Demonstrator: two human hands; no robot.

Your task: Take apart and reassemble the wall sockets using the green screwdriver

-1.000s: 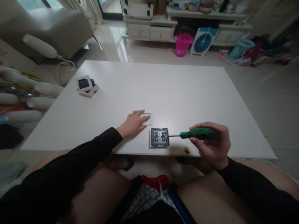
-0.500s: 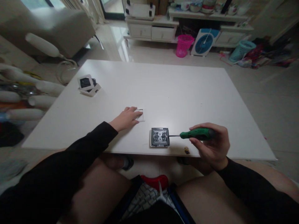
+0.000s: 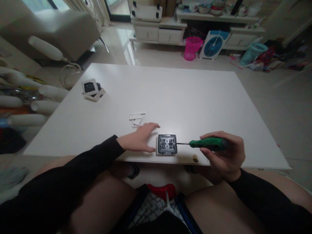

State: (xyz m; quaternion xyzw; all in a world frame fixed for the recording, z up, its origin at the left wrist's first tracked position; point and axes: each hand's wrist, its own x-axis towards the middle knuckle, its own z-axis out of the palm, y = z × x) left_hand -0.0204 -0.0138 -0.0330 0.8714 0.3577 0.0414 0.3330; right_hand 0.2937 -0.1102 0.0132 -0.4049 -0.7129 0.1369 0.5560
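Observation:
Near the table's front edge lies a square wall switch, its dark inner side facing up. My right hand is wrapped round the green handle of a screwdriver. The screwdriver lies nearly level, its tip at the switch's right edge. My left hand hovers or rests just left of the switch, thumb and fingers spread, holding nothing. Behind that hand, a white frame with loose white strips lies on the table, partly hidden by the fingers.
More switch parts are piled at the far left of the white table. A small yellow figure lies near the front edge, below the screwdriver. Beyond the table stand a pink basket and a blue-and-white fan.
My left hand has left the white frame and come right and nearer, beside the switch. The frame and strips now sit further left. My right hand has shifted slightly right with the screwdriver.

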